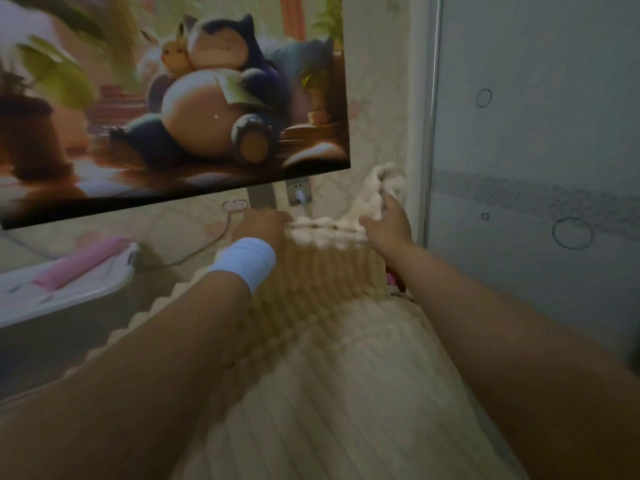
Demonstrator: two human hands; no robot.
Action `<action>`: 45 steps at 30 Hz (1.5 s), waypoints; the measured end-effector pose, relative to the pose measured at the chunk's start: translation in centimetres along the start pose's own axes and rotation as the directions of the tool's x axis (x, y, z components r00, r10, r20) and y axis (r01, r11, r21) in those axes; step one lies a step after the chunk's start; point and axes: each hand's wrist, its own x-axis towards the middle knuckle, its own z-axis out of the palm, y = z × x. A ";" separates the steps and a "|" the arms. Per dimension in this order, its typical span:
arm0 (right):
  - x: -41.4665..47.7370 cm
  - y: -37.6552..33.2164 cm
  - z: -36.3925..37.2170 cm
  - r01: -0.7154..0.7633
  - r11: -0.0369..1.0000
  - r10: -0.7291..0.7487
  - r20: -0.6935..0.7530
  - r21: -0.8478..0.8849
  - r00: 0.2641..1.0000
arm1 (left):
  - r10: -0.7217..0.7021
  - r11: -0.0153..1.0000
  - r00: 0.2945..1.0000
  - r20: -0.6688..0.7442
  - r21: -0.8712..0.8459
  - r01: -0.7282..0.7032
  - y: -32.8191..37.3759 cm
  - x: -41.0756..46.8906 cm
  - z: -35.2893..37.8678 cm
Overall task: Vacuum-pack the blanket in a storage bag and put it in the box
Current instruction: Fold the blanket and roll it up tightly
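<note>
A cream ribbed fleece blanket [322,358] hangs stretched from my two raised hands down toward the bottom of the view. My left hand [259,225], with a pale blue band on its wrist, grips the blanket's top edge at the left. My right hand [389,221] grips the same edge at the right, where a bunched corner of the blanket sticks up above the fingers. Both arms are stretched out in front of me. No storage bag is plainly in view.
A large screen [173,98] showing a cartoon picture hangs on the wall ahead. Below it are a wall socket with a white cable [299,197]. A white tray or box [65,285] holding a pink roll stands at the left. A frosted glass door [536,168] fills the right.
</note>
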 end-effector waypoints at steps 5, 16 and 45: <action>-4.6 11.0 -2.3 -0.411 0.801 0.429 -0.062 -0.436 0.901 | 0.275 0.959 0.789 0.549 -0.104 -0.262 4.5 -5.5 8.4; -14.2 14.8 -1.8 -0.128 0.340 0.317 -0.015 -0.932 0.948 | 0.138 0.979 0.803 0.580 -0.205 -0.020 6.2 -9.6 15.9; -35.5 -1.0 25.2 0.975 0.049 0.032 0.976 -0.216 0.214 | -0.303 0.946 0.662 0.686 0.133 0.295 -26.2 -36.2 13.8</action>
